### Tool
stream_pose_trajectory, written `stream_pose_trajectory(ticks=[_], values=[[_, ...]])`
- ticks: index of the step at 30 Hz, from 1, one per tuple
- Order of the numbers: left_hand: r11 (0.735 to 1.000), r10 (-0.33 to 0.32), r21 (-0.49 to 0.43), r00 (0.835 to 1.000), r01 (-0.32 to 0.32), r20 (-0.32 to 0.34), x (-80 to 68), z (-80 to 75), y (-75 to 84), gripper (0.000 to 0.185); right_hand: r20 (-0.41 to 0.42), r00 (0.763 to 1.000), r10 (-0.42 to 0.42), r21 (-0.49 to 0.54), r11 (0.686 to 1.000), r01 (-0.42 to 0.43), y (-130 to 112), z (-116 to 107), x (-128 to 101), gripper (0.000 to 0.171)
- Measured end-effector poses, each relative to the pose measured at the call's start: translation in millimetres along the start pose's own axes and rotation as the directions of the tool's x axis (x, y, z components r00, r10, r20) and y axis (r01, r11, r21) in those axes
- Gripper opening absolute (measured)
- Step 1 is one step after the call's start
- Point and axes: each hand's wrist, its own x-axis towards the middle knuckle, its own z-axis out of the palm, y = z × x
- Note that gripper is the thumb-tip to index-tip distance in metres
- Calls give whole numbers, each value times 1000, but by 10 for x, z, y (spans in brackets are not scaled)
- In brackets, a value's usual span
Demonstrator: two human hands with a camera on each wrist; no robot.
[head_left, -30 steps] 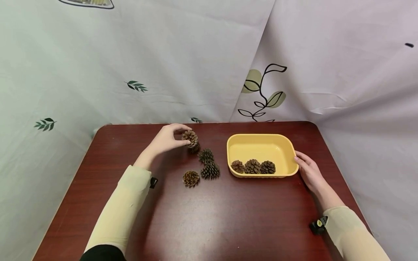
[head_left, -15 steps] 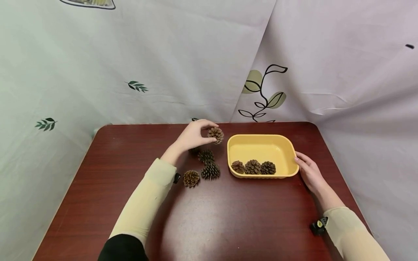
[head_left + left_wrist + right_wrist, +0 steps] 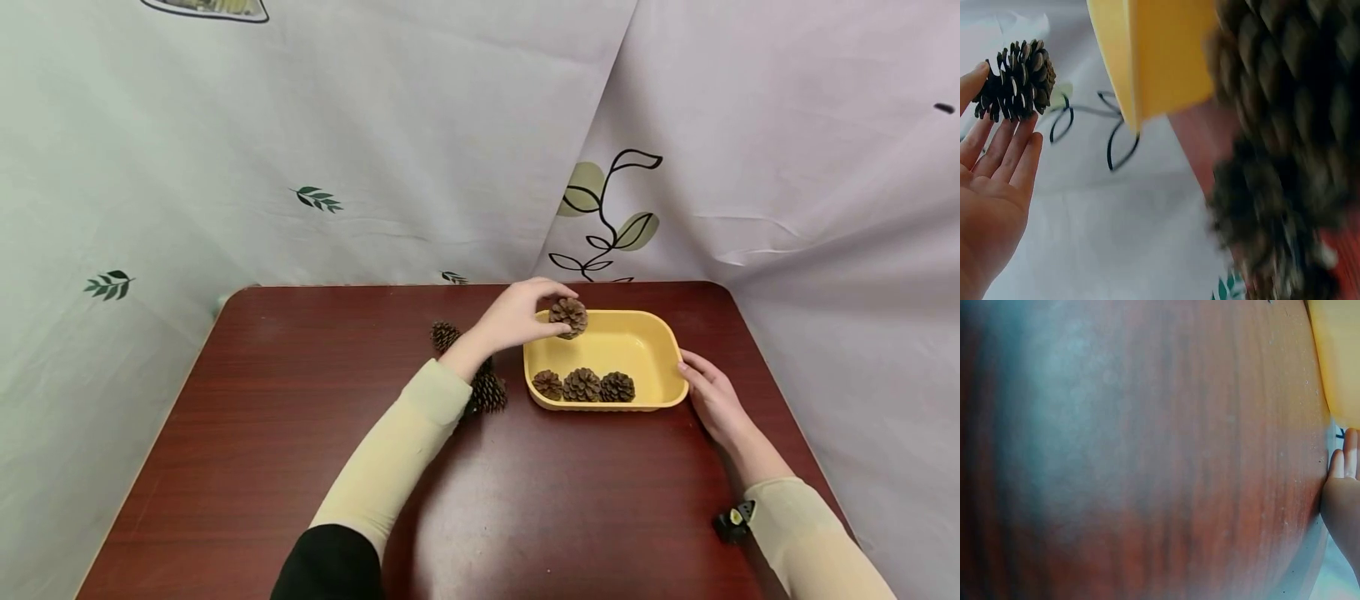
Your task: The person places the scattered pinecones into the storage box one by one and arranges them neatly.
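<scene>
On the dark red table [image 3: 247, 467], at centre-right: one yellow tray [image 3: 660, 350], long side toward the person. Right hand [image 3: 712, 400], fingers straight, rests against the tray's 3 o'clock wall, apparently to steady it. Left hand [image 3: 517, 317] reaches over the rim at 10 o'clock, fingertips curled round one pine cone [image 3: 568, 317], held clear above the tray floor. Three cones [image 3: 583, 385] sit in a row along the tray's 6 o'clock wall. Loose cones [image 3: 489, 392] lie at the tray's 9 o'clock, partly hidden by the sleeve; another [image 3: 445, 335] lies farther toward 10 o'clock.
</scene>
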Motion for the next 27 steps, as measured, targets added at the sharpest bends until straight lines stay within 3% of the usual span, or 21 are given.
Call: stream_pose_trajectory(ticks=[13, 22, 27], values=[[999, 7, 49, 999, -9, 37, 283, 571, 400, 49, 3, 1000, -12, 34, 999, 12, 20, 13, 20, 37], [1000, 8, -1, 999, -8, 33, 395, 925, 544, 45, -3, 1000, -14, 23, 1000, 14, 22, -5, 6, 40], [1000, 7, 24, 998, -9, 61, 423, 1069, 604, 42, 6, 1000, -18, 3, 1000, 18, 20, 0, 11, 40]])
